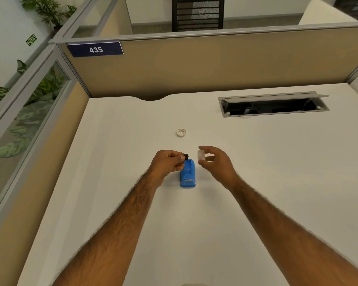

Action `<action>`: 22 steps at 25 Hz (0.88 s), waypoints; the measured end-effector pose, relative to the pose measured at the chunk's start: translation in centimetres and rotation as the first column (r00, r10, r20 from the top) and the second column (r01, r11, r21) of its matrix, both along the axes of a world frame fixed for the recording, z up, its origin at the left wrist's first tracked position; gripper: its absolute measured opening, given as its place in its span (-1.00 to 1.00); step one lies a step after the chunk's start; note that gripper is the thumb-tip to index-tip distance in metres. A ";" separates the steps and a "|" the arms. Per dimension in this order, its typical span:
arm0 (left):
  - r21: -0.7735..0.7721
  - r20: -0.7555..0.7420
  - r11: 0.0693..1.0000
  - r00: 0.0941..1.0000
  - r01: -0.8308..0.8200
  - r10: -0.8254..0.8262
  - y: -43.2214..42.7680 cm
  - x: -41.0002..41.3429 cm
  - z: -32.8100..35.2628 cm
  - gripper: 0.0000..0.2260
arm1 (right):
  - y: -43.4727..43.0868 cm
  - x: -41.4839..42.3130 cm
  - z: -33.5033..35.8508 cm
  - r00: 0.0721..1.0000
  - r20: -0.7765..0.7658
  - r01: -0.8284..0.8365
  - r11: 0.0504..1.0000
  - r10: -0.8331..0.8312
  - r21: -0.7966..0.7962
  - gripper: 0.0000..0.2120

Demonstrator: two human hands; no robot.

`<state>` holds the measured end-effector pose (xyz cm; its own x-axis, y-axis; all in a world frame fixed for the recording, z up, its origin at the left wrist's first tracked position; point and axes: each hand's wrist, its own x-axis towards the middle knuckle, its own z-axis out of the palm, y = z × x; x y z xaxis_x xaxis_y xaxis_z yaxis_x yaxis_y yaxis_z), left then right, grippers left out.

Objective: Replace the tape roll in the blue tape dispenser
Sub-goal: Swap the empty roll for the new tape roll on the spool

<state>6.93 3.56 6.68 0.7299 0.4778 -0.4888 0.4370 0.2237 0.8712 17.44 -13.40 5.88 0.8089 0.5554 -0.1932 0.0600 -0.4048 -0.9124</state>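
Head view: I read one wide frame, looking down on a white desk (256, 182).
Dispenser: blue dispenser (187, 174) stands on the desk between the two hands, near centre; its roll bay looks empty from here.
Left hand: left hand (168, 163) pinches a small dark part (186, 156), just above the far end of the dispenser. I take it for the hub that carries the roll, but it is too small to be sure.
Right hand: right hand (214, 162) pinches a pale, translucent roll (201, 154) between thumb and fingers, held up just right of the dispenser, apart from it.
Other roll: a thin white ring (181, 132) lies flat farther out on the desk, well apart from both hands. I judge it the spent core, though I cannot confirm.
Done, by my reading: old roll out, hub out, new roll in hand.
Left to do: thread the roll onto the hub, seat both in the bay, lead the tape end to the cutter.
Caution: roll and hub are not yet touching.
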 end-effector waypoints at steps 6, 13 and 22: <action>0.042 0.021 0.997 0.998 0.060 -0.061 -0.6 -0.1 1.1 -0.85 | 1.1 -2.0 2.2 0.991 -0.107 -0.059 0.984 0.078 0.169 -0.57; 0.077 0.048 0.995 0.997 0.062 -0.066 -0.7 -0.6 1.7 -0.81 | 1.3 -2.3 2.9 0.992 -0.079 -0.083 0.986 0.095 0.144 -0.57; 0.025 0.069 0.996 0.993 0.089 -0.091 -0.9 -0.7 1.3 -0.78 | 1.3 -2.6 3.1 0.994 -0.011 -0.108 0.990 0.109 0.091 -0.57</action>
